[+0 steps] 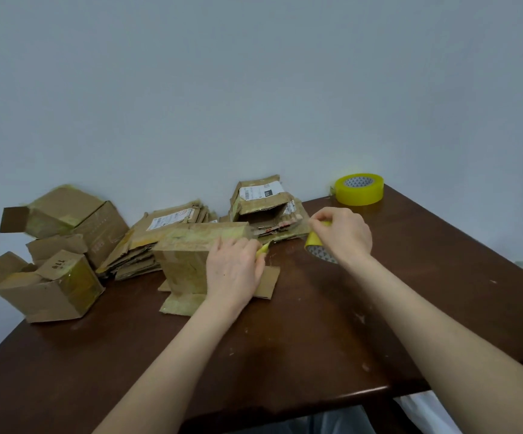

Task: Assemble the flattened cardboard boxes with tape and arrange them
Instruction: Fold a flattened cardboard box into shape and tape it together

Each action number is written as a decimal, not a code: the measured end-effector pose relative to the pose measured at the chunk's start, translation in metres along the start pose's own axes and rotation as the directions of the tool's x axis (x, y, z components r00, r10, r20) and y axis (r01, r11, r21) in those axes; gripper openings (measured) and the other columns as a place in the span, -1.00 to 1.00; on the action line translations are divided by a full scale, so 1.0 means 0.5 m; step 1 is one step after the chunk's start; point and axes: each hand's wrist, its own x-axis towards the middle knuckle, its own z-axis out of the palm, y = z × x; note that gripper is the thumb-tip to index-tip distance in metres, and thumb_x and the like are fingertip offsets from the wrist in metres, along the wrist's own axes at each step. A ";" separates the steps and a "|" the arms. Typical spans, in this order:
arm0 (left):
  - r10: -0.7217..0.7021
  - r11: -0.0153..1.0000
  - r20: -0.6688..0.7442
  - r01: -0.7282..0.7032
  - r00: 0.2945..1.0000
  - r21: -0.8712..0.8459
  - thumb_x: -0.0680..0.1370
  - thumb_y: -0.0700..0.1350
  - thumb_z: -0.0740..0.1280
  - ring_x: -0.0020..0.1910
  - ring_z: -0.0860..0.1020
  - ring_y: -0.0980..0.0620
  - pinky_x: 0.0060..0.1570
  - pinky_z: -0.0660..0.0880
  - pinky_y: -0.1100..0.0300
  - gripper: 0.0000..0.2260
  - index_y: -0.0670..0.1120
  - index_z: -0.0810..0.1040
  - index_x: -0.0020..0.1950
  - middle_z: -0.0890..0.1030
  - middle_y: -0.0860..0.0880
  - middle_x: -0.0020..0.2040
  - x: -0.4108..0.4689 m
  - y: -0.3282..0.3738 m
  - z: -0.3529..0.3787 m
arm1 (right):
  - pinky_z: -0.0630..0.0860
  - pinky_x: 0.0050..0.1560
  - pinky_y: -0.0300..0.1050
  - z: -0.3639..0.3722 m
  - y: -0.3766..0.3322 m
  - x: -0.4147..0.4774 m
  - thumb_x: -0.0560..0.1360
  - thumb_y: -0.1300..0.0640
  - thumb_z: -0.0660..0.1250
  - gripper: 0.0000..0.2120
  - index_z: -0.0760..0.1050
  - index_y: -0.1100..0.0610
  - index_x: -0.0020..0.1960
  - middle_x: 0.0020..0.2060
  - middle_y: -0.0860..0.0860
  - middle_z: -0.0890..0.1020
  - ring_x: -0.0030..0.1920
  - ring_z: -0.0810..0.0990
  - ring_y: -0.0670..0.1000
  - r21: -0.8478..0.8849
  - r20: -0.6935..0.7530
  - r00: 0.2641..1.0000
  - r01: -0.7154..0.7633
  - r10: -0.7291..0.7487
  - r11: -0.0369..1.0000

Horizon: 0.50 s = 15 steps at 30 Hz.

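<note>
A small cardboard box point(185, 261) stands in the middle of the dark brown table point(316, 333), its flaps splayed on the tabletop. My left hand point(235, 270) rests against the box's right side and pinches the free end of a yellow tape strip point(264, 247). My right hand point(343, 234) grips a yellow tape roll point(315, 245) just right of the box, the strip stretched between both hands. Flattened boxes point(156, 242) lie stacked behind the box.
Several assembled boxes point(62, 252) sit piled at the table's left end. A taped open box point(263, 203) lies on more flattened cardboard against the wall. A second yellow tape roll point(359, 189) stands at the far right corner. The table's near edge runs below my forearms.
</note>
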 end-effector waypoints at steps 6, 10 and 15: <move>0.142 0.989 0.009 -0.141 0.990 -0.054 0.41 -0.02 0.45 -0.31 0.52 0.03 -0.42 0.39 0.17 -0.91 0.00 0.64 -0.16 0.59 0.08 -0.32 -0.015 0.097 0.046 | 0.36 -0.11 -0.13 -0.047 0.036 0.016 0.47 -0.07 0.35 -0.86 0.64 -0.06 -0.08 -0.08 0.01 0.66 0.05 0.56 0.12 0.208 -0.092 0.988 -0.102 0.123 0.973; 0.141 0.988 0.159 -0.129 0.977 -0.083 0.46 0.06 0.40 -0.17 0.54 0.04 -0.36 0.45 0.19 -0.81 0.02 0.62 0.01 0.60 0.08 -0.18 -0.037 0.139 0.094 | 0.36 -0.13 -0.14 -0.066 0.060 0.021 0.44 -0.11 0.39 -0.86 0.63 -0.07 -0.12 -0.07 0.03 0.67 0.04 0.58 0.13 0.198 -0.147 0.977 -0.123 0.153 0.972; 0.087 0.930 -0.283 -0.180 0.955 -0.321 0.49 0.00 0.27 -0.13 0.50 0.05 -0.30 0.44 0.23 -0.78 -0.03 0.64 0.03 0.58 0.05 -0.14 0.066 0.183 0.029 | 0.33 -0.16 -0.15 -0.071 0.084 0.024 0.46 -0.15 0.36 -0.84 0.62 -0.09 -0.09 -0.10 0.02 0.68 0.01 0.59 0.12 0.082 -0.194 0.973 -0.111 0.125 0.990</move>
